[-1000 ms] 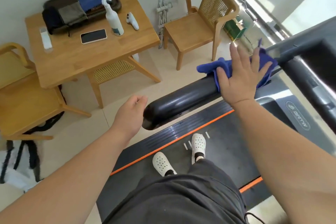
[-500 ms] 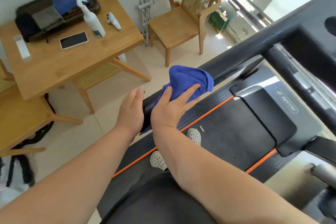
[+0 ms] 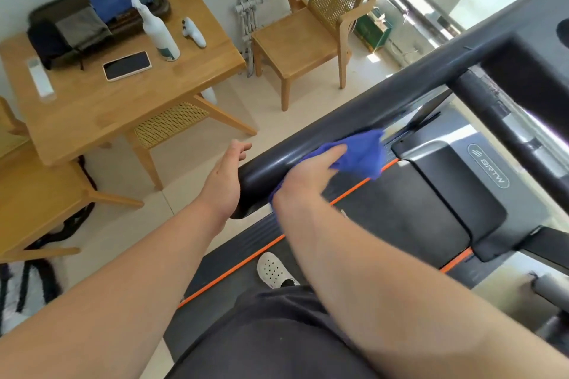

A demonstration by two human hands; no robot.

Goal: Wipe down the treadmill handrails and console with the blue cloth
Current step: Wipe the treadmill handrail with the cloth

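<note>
Diagonally, handrail (image 3: 354, 114) points upper-right.

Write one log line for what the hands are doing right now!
step: wiping handrail | right hand: presses blue cloth on handrail | left hand: open beside rail end, holds nothing

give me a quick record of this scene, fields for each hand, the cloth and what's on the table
right hand: pressing the blue cloth against the handrail
left hand: open, beside the handrail's near end, holding nothing
blue cloth: bunched, partly under the right hand
table: spray bottle, phone, tray with folded cloths
</note>
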